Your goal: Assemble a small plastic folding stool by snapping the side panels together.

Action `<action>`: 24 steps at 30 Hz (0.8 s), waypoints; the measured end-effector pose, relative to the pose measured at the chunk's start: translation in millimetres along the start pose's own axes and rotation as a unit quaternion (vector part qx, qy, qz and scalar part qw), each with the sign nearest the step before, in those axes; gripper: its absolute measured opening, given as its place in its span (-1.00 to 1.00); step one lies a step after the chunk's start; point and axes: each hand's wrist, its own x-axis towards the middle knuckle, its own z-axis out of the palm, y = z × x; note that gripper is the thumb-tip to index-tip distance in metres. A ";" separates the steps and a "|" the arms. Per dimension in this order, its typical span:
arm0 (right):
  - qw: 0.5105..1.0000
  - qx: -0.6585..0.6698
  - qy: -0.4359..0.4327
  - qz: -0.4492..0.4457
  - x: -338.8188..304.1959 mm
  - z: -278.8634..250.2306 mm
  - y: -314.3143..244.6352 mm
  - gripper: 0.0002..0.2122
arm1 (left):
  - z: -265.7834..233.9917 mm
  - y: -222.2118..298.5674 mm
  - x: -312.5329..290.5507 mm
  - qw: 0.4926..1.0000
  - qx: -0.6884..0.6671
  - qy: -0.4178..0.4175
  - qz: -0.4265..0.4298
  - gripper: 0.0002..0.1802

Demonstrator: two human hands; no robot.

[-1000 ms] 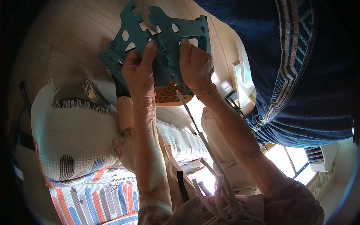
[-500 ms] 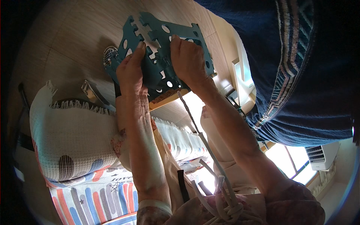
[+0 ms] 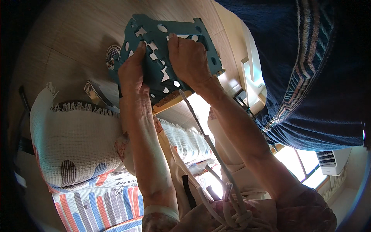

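Note:
Both hands are on a dark green plastic folding panel (image 3: pixel 148 75) with round holes and toothed edges along its middle seam, held out in front of me. My left hand (image 3: pixel 132 73) grips its left half, thumb on top near the seam, other fingers hidden beneath. My right hand (image 3: pixel 189 60) is closed over the right half, thumb at a cut-out; its remaining fingers are partly hidden. The two halves sit close together along the seam, with gaps showing between the teeth. Under the panel's near edge shows a yellow-brown strip (image 3: pixel 172 102).
A checkered shoe (image 3: pixel 113 56) is on the wood-look floor (image 3: pixel 77 42) beyond the panel. To the left lies a fringed white blanket (image 3: pixel 83 145) with coloured stripes. Dark blue cloth with a patterned band (image 3: pixel 301 77) fills the right. A pale cord (image 3: pixel 210 143) hangs toward the panel.
The two panel halves have come together; the gap between them at the far end has closed. My right hand has shifted slightly left with its half.

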 end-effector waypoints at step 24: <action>0.988 0.055 0.104 0.099 3.9 -7.0 15.1 -0.57 | 12.5 -6.7 -21.3 0.969 0.209 -0.067 0.111 -0.54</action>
